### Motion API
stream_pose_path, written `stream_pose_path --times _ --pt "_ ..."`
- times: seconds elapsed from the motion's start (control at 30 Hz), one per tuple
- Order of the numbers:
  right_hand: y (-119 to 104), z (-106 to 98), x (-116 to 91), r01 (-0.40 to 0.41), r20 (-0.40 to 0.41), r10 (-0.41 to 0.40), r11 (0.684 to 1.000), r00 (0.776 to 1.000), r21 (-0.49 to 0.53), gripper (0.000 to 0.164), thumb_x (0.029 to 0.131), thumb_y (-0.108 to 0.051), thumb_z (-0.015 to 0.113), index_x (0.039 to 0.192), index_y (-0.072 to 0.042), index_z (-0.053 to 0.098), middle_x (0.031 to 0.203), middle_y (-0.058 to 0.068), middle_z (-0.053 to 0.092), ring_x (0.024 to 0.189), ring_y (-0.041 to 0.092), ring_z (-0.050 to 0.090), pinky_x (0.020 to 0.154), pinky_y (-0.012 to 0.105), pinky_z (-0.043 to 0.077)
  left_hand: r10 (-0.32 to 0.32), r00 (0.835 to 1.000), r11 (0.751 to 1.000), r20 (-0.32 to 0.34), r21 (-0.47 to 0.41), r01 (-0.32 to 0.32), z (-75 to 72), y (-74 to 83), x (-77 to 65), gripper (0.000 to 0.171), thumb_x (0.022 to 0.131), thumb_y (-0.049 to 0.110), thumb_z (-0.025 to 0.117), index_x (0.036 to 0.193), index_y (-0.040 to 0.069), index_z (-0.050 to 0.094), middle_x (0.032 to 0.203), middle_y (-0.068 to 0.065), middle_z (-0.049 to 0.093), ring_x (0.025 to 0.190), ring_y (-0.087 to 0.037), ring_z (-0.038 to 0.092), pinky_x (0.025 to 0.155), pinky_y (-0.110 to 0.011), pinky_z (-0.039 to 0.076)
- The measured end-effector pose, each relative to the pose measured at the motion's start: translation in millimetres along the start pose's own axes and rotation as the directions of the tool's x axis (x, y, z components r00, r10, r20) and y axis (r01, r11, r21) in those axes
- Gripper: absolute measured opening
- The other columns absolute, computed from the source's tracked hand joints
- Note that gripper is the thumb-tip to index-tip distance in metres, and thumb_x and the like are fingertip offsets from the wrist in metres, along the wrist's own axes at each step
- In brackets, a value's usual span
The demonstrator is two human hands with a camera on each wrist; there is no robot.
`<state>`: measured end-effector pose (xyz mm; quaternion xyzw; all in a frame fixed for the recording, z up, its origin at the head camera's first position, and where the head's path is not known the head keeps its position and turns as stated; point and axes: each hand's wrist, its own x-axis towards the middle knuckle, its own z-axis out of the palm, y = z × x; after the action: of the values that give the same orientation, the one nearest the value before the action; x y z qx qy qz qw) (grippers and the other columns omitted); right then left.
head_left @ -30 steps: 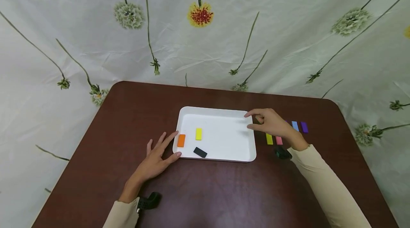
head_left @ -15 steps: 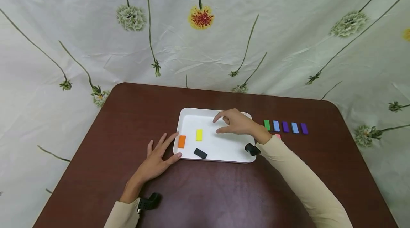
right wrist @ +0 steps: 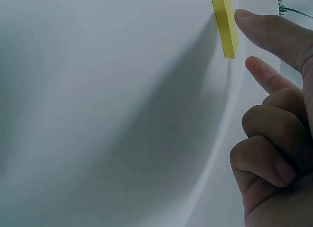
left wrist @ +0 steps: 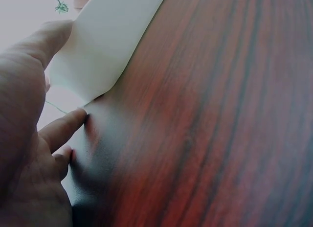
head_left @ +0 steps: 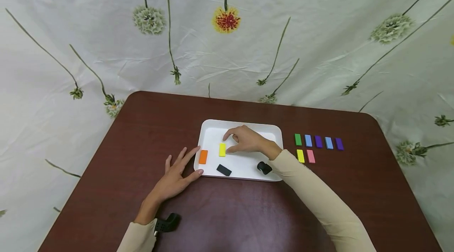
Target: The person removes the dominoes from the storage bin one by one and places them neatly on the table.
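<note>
I count ten small blocks on my screen, and I judge the job more than half done. The shallow white tray (head_left: 244, 167), which looks like plastic, has three in it: a bright yellow oblong block (head_left: 222, 149) in its left part, an orange oblong block (head_left: 203, 157) close to its left wall, and a black oblong block (head_left: 224, 170) lying crooked by its near wall. I think these three are what is left.

On the shiny brown wood-look table (head_left: 248, 220), to the right of the tray, seven more sit in two tidy rows. The far row has a green block (head_left: 298, 139), a light blue block (head_left: 308, 141), a purple block (head_left: 318, 142), another light blue block (head_left: 329, 143) and another purple block (head_left: 339, 144). The near row has a second yellow block (head_left: 300, 156) and a pink block (head_left: 310, 156). Those seven look done to me.

My right hand (head_left: 244, 139) is over the tray, thumb and pointer apart by its yellow block, other fingers curled. I see no pinch; I can't tell if the thumb touches. My left hand (head_left: 175, 179) has its fingers spread, pointer and thumb at the tray's left edge.
</note>
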<state>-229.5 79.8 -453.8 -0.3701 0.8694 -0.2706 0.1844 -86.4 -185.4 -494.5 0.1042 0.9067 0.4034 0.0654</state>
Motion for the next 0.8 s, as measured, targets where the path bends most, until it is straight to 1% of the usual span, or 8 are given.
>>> stream_pose_path --times 0.17,0.3,0.33,0.4,0.47,0.53,0.67,0.8 --pt "-1 6 3 -0.016 0.006 0.016 1.0 1.0 -0.017 0.041 0.079 -0.03 0.086 0.113 -0.012 0.073 0.054 -0.008 0.029 0.055 0.007 0.026 0.059 0.021 0.028 0.006 1.0 1.0 0.0 -0.001 -0.006 0.2 0.8 0.2 0.075 0.094 0.046 0.067 0.158 0.036 0.029 0.161 -0.009 0.036 0.154 -0.039 0.014 0.114 -0.068 -0.008" --pt "-2 8 3 -0.009 0.024 0.011 0.997 1.0 -0.074 0.042 0.079 -0.033 0.086 0.114 -0.013 0.072 0.054 -0.008 0.03 0.055 0.007 0.027 0.073 0.022 0.036 0.01 1.0 1.0 -0.002 -0.004 -0.01 0.7 0.5 0.1 0.076 0.094 0.045 0.068 0.158 0.035 0.029 0.161 -0.009 0.035 0.154 -0.039 0.014 0.114 -0.068 -0.008" --pt "-3 8 4 -0.005 0.028 0.007 0.996 1.0 -0.089 0.042 0.079 -0.033 0.086 0.114 -0.013 0.072 0.054 -0.008 0.03 0.055 0.006 0.027 0.074 0.023 0.036 0.009 1.0 1.0 -0.002 -0.004 -0.009 0.7 0.3 0.0 0.076 0.094 0.045 0.068 0.158 0.034 0.029 0.161 -0.009 0.035 0.154 -0.039 0.014 0.114 -0.068 -0.008" --pt "-6 8 4 -0.006 0.042 0.011 0.993 0.999 -0.119 0.042 0.08 -0.033 0.085 0.116 -0.014 0.071 0.054 -0.009 0.031 0.055 0.007 0.028 0.077 0.023 0.036 0.003 1.0 1.0 0.0 -0.005 -0.003 0.7 0.3 -0.4 0.076 0.094 0.045 0.067 0.158 0.034 0.029 0.161 -0.009 0.035 0.154 -0.04 0.013 0.113 -0.068 -0.009" --pt "-9 8 4 -0.009 0.053 0.017 0.991 0.998 -0.131 0.042 0.082 -0.031 0.084 0.118 -0.014 0.071 0.054 -0.008 0.031 0.056 0.008 0.03 0.074 0.024 0.036 -0.003 1.0 1.0 0.001 -0.008 0.003 0.8 0.6 -0.9 0.076 0.094 0.045 0.067 0.158 0.034 0.028 0.161 -0.009 0.035 0.154 -0.04 0.013 0.113 -0.069 -0.009" --pt "-12 8 4 -0.021 0.065 0.03 0.989 0.997 -0.144 0.041 0.083 -0.029 0.082 0.12 -0.015 0.07 0.054 -0.008 0.033 0.059 0.01 0.033 0.074 0.025 0.036 -0.006 1.0 1.0 0.002 -0.009 0.006 0.8 1.0 -1.3 0.076 0.094 0.045 0.067 0.159 0.034 0.028 0.161 -0.009 0.035 0.154 -0.04 0.013 0.113 -0.069 -0.009" --pt "-14 9 3 -0.036 0.077 0.049 0.988 0.996 -0.153 0.041 0.084 -0.025 0.079 0.122 -0.016 0.069 0.056 -0.008 0.036 0.065 0.011 0.037 0.085 0.028 0.038 -0.001 1.0 1.0 -0.001 -0.007 0.001 0.6 1.7 -1.0 0.076 0.094 0.045 0.067 0.158 0.034 0.028 0.161 -0.009 0.036 0.154 -0.04 0.013 0.113 -0.069 -0.009" --pt "-14 10 3 -0.028 0.085 0.041 0.989 0.996 -0.146 0.042 0.084 -0.023 0.077 0.124 -0.015 0.067 0.056 -0.007 0.036 0.062 0.012 0.037 0.085 0.029 0.039 0.002 1.0 1.0 -0.001 -0.004 -0.002 -0.1 2.3 -0.6 0.076 0.094 0.045 0.067 0.158 0.033 0.029 0.161 -0.009 0.036 0.154 -0.04 0.013 0.113 -0.069 -0.009"
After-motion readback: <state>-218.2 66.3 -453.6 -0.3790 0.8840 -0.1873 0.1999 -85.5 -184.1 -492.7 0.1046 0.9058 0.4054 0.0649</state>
